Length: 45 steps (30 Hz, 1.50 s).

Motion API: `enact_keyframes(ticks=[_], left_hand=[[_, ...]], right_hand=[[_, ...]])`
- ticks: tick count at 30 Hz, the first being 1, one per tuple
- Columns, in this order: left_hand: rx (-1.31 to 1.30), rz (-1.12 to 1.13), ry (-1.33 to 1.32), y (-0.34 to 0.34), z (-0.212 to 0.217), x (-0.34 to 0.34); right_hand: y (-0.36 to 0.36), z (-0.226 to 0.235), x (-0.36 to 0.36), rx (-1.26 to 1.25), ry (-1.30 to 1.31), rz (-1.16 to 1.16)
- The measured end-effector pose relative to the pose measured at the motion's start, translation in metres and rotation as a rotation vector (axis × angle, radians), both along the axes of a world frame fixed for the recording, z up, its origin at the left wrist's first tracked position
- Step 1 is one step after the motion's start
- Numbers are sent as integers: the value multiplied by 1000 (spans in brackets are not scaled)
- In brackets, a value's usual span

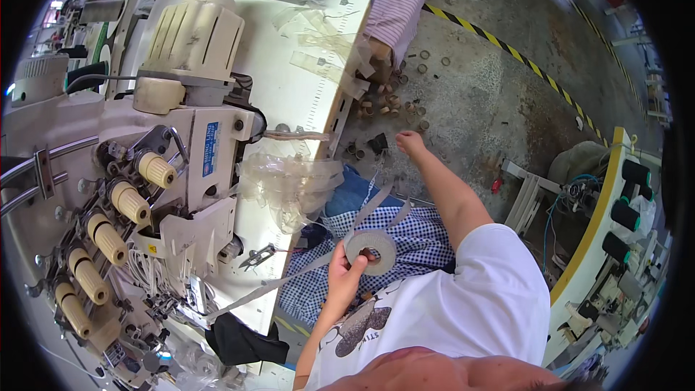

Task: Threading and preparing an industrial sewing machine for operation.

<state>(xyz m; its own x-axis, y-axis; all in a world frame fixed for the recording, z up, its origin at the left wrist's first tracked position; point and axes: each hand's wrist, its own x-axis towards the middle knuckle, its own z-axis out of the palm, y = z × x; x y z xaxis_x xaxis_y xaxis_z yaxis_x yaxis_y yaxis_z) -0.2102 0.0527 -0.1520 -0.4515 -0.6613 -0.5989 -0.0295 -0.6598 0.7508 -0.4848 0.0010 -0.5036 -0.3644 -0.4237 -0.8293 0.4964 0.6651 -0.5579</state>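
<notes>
Head view: left hand (343, 280) gripped the grey tape roll (386, 249) right of the machine (204, 148); the right hand (410, 143) lay farther, finger state unclear. The strip (269, 288) apparently already reached the machine, with plenty left wound.

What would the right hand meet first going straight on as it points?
In the picture, the right hand lines up with the brown rings on the floor. Depth is unclear: held above them, it may pass over and come to the white table instead.
</notes>
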Motion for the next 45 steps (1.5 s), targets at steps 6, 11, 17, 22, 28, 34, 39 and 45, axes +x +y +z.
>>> enact_keyframes(ticks=[6,11,17,22,28,34,39,45], left_hand=[[-56,0,-24,3,6,-12],[-105,-20,-12,10,14,-22],[-191,-135,-37,19,17,-16],[-354,-154,-52,31,31,-24],[-569,-326,-92,25,45,-17],[-781,-907,-384,-6,100,-30],[-1082,-1319,-408,-12,133,-41],[-1055,-1455,-533,-28,196,-42]], right_hand=[[40,83,10,-113,-37,128],[49,201,8,-343,44,306],[61,309,35,-928,-182,401],[95,341,48,-988,-140,636],[114,370,53,-892,-102,691],[101,424,55,-1130,518,749],[85,427,75,-1183,-64,907],[95,435,78,-1089,-181,1011]])
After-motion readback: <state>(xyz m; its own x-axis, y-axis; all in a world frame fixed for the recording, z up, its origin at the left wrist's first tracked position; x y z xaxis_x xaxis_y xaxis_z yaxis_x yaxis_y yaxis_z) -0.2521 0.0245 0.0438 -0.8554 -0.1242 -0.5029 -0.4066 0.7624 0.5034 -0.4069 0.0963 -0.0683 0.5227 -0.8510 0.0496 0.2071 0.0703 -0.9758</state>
